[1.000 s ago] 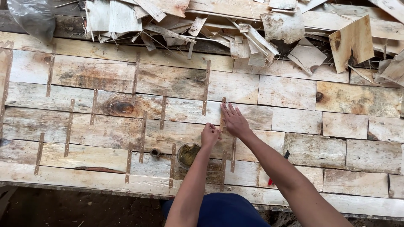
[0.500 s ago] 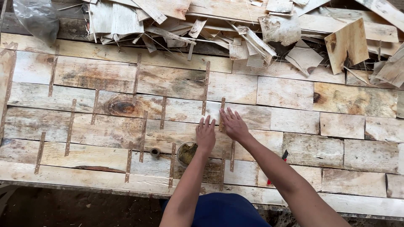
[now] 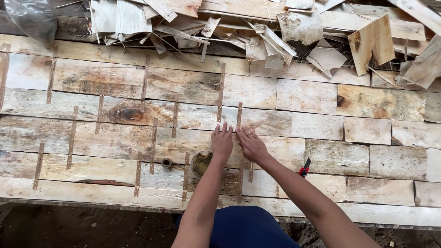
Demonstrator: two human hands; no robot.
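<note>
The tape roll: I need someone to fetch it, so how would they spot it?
Start at the veneer sheets covering the table, then find the left hand pressed flat on them. Left of its forearm sit a round tub and, beside that, the tape roll: a small brown ring, smaller than the tub.

Dirt floor (image 3: 69,227) below bench edge; scrap veneer heap (image 3: 275,32) behind; daylight.

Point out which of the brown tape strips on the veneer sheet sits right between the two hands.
The vertical tape strip between the left hand and right hand. Its lower end runs between their fingertips, on a seam; the other strips lie farther away, mostly to the left.
</note>
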